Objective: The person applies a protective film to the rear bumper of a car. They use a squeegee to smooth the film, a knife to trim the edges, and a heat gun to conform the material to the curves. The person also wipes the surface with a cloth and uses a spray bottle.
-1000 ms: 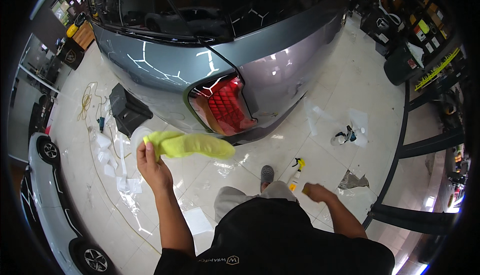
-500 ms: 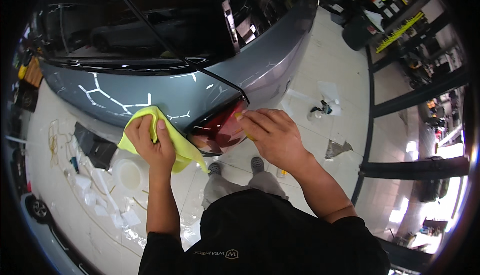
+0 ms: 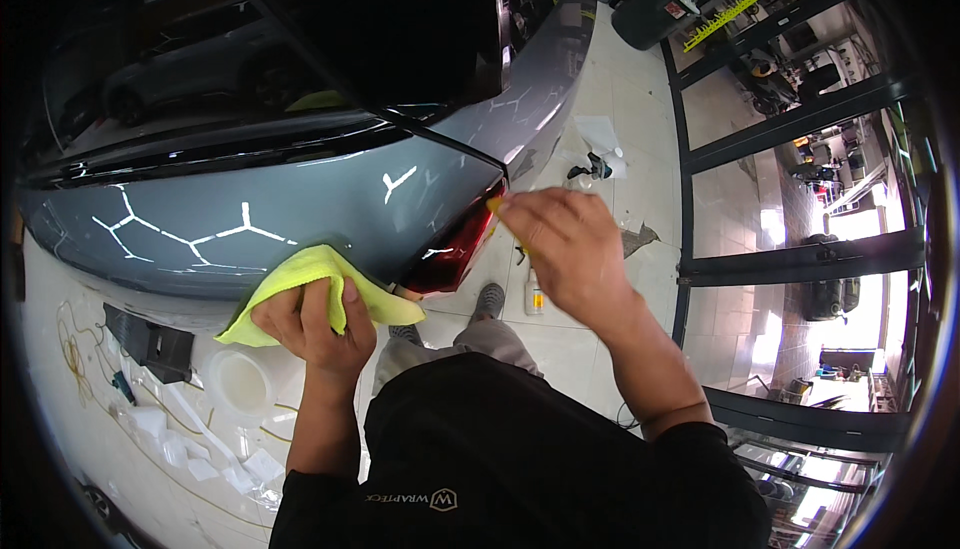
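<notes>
My left hand [image 3: 325, 324] grips a yellow-green microfibre cloth [image 3: 262, 301], bunched against the lower rear edge of a grey-blue car [image 3: 330, 194]. The red tail light [image 3: 456, 254] sits at the car's rear corner, between my hands. Beside its upper outer end, my right hand [image 3: 570, 249] is closed in a pinch on a small yellow squeegee [image 3: 494, 206]. Fingers cover most of that piece, so its full shape is hidden.
A white bucket [image 3: 240, 387] and a dark box [image 3: 150, 344] stand on the tiled floor at left, near scraps and a yellow hose. Below my right hand is a bottle [image 3: 535, 297]. A black bin [image 3: 650, 11] and dark-framed glass panels [image 3: 800, 134] stand at right.
The view has shifted, and the tail light appears more edge-on. My right hand has moved round to the light's outer side, still pinching the yellow squeegee. My left hand keeps the cloth.
</notes>
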Demonstrator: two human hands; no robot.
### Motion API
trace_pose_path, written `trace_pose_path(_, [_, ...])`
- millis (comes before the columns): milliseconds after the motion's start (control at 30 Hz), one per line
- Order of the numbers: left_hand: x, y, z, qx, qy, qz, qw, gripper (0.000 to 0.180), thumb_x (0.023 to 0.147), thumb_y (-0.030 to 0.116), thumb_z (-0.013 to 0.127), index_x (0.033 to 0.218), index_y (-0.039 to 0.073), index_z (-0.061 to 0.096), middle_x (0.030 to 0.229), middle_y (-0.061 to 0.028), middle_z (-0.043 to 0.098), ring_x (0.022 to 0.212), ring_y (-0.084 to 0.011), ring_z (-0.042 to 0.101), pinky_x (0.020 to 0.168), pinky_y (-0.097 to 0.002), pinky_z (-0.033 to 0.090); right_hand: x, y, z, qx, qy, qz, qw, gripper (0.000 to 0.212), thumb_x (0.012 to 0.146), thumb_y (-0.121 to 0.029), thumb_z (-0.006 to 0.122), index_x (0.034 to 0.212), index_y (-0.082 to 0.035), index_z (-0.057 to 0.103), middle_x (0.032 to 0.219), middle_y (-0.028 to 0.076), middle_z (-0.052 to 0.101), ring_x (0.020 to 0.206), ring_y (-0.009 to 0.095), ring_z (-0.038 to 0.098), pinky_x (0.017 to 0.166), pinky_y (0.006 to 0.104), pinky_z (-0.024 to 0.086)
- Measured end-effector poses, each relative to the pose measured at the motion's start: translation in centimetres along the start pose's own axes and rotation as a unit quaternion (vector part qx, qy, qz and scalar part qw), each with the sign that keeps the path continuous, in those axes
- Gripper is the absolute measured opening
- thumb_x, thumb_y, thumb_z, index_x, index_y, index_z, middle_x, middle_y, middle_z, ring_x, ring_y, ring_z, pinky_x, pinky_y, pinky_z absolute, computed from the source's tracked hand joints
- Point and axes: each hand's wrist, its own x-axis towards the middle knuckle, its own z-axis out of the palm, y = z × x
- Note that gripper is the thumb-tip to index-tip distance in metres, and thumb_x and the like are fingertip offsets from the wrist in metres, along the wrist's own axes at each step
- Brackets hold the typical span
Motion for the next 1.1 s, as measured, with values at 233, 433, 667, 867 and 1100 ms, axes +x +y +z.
trace_pose_path(233, [0.4,-0.1,-0.6,-0.007,-0.02,0.007,1.0,0.02,0.081,0.007,0.063,0.098,0.0,0.06,0.1,-0.016,0.052,0.092,-0.0324,0.047,0.079,-0.0407,0.04,0.3,2.2,0.2,-0.062,-0.029,0.017,0.998,0.037,0.069,-0.004,0.06,0.105,-0.011,0.063,0.107,0.001,0.062,0.091,0.021,0.055,0.077,0.0333,0.044])
trace_pose_path(433, [0.3,0.2,-1.0,-0.058,-0.07,0.021,0.996,0.018,0.076,0.011,0.066,0.093,0.004,0.065,0.102,-0.0125,0.056,0.093,-0.0299,0.048,0.082,-0.0402,0.036,-0.1,0.1,-0.4,-0.015,0.014,-0.005,1.0,0.039,0.069,-0.003,0.061,0.107,-0.01,0.062,0.109,0.0,0.061,0.09,0.021,0.054,0.077,0.0325,0.043])
trace_pose_path(667, [1.6,5.2,0.3,-0.048,-0.165,0.114,0.979,0.03,0.067,0.013,0.066,0.097,0.009,0.069,0.106,-0.0027,0.062,0.097,-0.0213,0.052,0.086,-0.0369,0.034,0.0,2.7,-0.3,-0.06,-0.035,0.042,0.997,0.035,0.07,-0.001,0.06,0.105,-0.008,0.062,0.106,0.006,0.063,0.092,0.025,0.055,0.077,0.0348,0.045])
trace_pose_path(867, [4.3,9.9,2.7,0.011,-0.188,0.09,0.978,0.034,0.072,0.012,0.06,0.104,0.003,0.066,0.107,-0.0063,0.061,0.1,-0.0226,0.055,0.081,-0.0364,0.041,-9.6,9.0,2.1,0.203,-0.205,0.301,0.909,0.03,0.083,-0.001,0.051,0.112,-0.002,0.056,0.098,0.02,0.063,0.092,0.037,0.059,0.081,0.0446,0.047])
trace_pose_path(1100, [4.7,14.6,6.8,0.055,-0.214,0.065,0.973,0.035,0.074,0.012,0.057,0.105,-0.003,0.064,0.111,-0.0135,0.059,0.11,-0.0296,0.05,0.091,-0.042,0.043,-37.9,15.9,15.6,0.288,-0.59,0.249,0.712,0.044,0.081,-0.02,0.059,0.119,0.002,0.052,0.111,0.026,0.06,0.107,0.038,0.058,0.089,0.0428,0.046])
